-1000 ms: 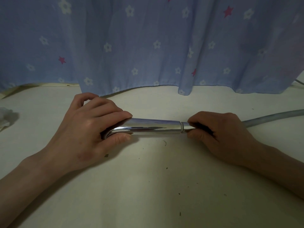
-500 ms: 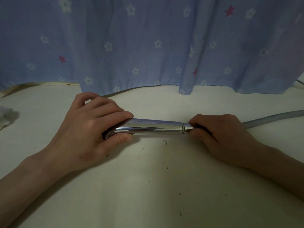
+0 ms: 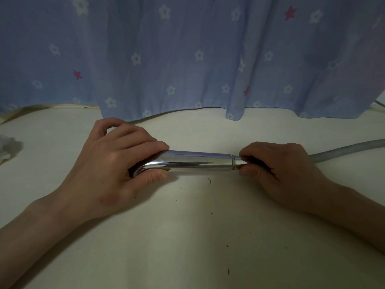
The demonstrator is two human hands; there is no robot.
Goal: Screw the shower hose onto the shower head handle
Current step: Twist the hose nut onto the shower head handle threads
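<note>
A chrome shower head handle (image 3: 200, 161) lies level across the middle of the cream surface. My left hand (image 3: 108, 163) wraps around its left, curved end and hides the head itself. My right hand (image 3: 279, 172) pinches the metal hose nut (image 3: 237, 161), which sits flush against the handle's right end. Most of the nut is hidden under my fingers. The grey shower hose (image 3: 343, 150) runs out from behind my right hand to the right edge of the view.
A blue curtain (image 3: 187, 55) with white flowers and pink stars hangs along the back, its hem touching the surface. A crumpled white object (image 3: 8, 149) lies at the far left edge. Small dark specks dot the cream surface (image 3: 187, 236) in front.
My right thumb and fingers have shifted slightly on the nut. The handle and my left hand have stayed where they were.
</note>
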